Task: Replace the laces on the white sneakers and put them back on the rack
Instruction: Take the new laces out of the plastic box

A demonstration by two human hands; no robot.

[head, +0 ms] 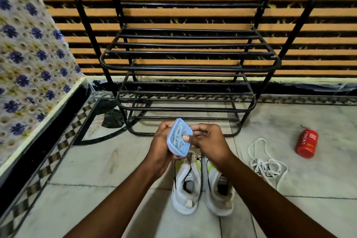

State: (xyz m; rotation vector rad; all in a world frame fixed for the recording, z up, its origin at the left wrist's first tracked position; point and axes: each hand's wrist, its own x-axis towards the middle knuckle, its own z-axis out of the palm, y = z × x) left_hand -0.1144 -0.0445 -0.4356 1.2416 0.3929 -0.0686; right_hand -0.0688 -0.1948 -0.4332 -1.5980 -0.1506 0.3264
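- The container (pixel 178 137), a small clear box with a pale blue lid, is held in the air above the white sneakers (pixel 186 185), tilted so that the lid faces the camera.
- The left hand (pixel 160 147) wraps round its left side and base with curled fingers. The right hand (pixel 210 141) has its fingers curled at the lid's right rim, and a thumb tip presses on the lid. Both hands are grasping it.
- Pale laces show coiled inside through the lid. These are probably the fresh pair.
- The box looks light and stiff, and its plastic is likely smooth. The lid seems to be a snap-on kind, so it should be lifted at a corner or rim while the other hand clamps the body. If it pops off suddenly, the coil could spill out.
- The laces should be soft, limp and nearly weightless. They are best pinched by a tip, since a grab at the middle of the bundle may tangle it.
- The sneakers stand side by side on the floor (pixel 96 179), toes towards the rack (pixel 189 52), with no lace visible in them. They look light and soft-walled, so each is best held by the heel or collar.
- A loose heap of whitish laces (pixel 264 166) lies on the floor to their right, with a red can (pixel 307 144) beyond it.
- The rack's bar shelves hold nothing visible.
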